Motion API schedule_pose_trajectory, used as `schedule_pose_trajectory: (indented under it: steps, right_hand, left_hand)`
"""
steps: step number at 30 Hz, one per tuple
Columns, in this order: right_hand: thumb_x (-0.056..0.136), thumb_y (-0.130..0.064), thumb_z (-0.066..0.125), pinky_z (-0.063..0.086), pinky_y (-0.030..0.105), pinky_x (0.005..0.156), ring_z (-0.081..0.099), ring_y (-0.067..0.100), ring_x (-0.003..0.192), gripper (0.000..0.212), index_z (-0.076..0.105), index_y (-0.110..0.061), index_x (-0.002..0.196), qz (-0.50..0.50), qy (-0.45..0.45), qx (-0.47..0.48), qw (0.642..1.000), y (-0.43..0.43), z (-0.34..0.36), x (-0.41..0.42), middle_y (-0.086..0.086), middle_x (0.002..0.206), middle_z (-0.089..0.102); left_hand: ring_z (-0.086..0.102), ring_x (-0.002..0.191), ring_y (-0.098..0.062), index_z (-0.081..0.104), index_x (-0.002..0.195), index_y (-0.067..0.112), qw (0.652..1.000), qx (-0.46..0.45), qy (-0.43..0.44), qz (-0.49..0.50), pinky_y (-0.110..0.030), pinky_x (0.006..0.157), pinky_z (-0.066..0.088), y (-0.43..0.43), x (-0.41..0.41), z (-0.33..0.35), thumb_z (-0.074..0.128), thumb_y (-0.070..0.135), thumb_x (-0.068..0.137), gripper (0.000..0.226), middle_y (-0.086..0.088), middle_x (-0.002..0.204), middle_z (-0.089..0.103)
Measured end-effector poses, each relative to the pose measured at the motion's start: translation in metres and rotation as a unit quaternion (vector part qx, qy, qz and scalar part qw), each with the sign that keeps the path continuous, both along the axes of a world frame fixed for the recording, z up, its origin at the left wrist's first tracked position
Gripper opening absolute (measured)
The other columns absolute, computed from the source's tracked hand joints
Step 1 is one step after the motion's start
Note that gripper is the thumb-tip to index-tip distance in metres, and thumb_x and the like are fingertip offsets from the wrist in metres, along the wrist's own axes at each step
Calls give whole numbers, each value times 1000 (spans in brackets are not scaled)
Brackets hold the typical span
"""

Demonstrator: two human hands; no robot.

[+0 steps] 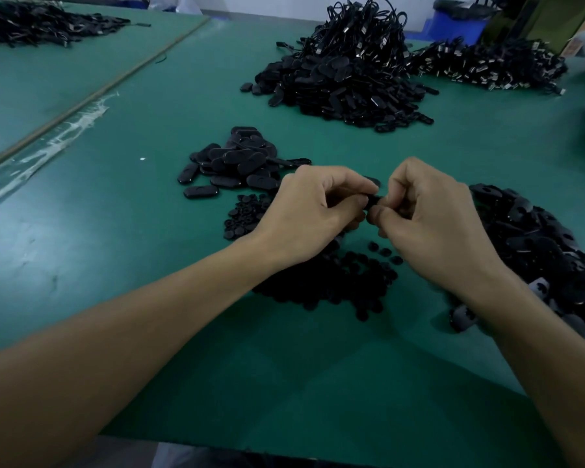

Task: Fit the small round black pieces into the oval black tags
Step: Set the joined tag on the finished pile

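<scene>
Black oval tag (374, 199), one, pinched between left hand (313, 211) and right hand (433, 219), round pieces (335, 285) heaped beneath

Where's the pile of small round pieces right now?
Head view: the round pieces lie centre-table under the left hand and right hand, nearer than the small stack of oval tags and left of the big heap.

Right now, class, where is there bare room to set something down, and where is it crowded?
Bare: the mat left of the round pieces; the near strip between the forearms. Crowded: around the left hand and right hand, among tag piles.
</scene>
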State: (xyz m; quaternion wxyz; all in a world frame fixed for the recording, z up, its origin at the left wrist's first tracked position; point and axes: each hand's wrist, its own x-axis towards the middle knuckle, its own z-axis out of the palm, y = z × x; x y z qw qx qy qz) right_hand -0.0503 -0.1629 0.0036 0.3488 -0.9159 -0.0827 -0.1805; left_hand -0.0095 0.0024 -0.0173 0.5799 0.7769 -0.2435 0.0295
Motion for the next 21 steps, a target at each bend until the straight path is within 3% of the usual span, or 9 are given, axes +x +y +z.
schedule_pose_trajectory:
  steps: [3, 6, 11, 17, 21]
  right_hand:
    - [85, -4, 68, 53, 49, 59, 67, 31, 66, 30, 45, -20, 75, 6, 6, 27, 1000, -1, 2, -1, 8, 70, 69]
    - [86, -6, 70, 53, 47, 59, 68, 29, 65, 32, 44, -21, 75, 3, -4, 30, 1000, 0, 2, -2, 5, 69, 68]
    - [89, -7, 70, 51, 22, 53, 68, 3, 61, 33, 45, -22, 74, -6, -5, 49, 999, 3, -4, -2, -1, 66, 67]
    - [94, -2, 61, 54, 20, 58, 71, 5, 65, 33, 48, -27, 76, 15, 25, 96, 995, 4, -4, 0, -4, 73, 70]
    - [94, 2, 51, 58, 31, 67, 73, 9, 71, 32, 48, -27, 81, 54, 55, 112, 991, 3, -3, 0, 0, 75, 72]
  left_hand:
    - [74, 77, -14, 76, 105, 11, 1000, -6, -28, 6, -39, 79, 61, -1, -1, -1, 69, 3, 91, 17, 1, 87, 77]
    - [73, 83, -9, 75, 107, 13, 999, 11, -44, -3, -28, 81, 60, 1, -1, -1, 71, 0, 87, 24, 5, 91, 77]
    - [71, 79, -7, 73, 108, 12, 994, 57, -97, 1, -21, 76, 57, 2, -2, -1, 73, -1, 84, 27, 2, 92, 75]
    - [68, 83, -4, 74, 110, 6, 975, 108, -192, 24, -22, 77, 55, 5, -2, 2, 73, 2, 86, 25, 3, 95, 75]
    - [64, 86, -2, 74, 108, 8, 969, 131, -209, 33, -11, 77, 49, 7, 0, 2, 73, 3, 86, 23, 12, 92, 69]
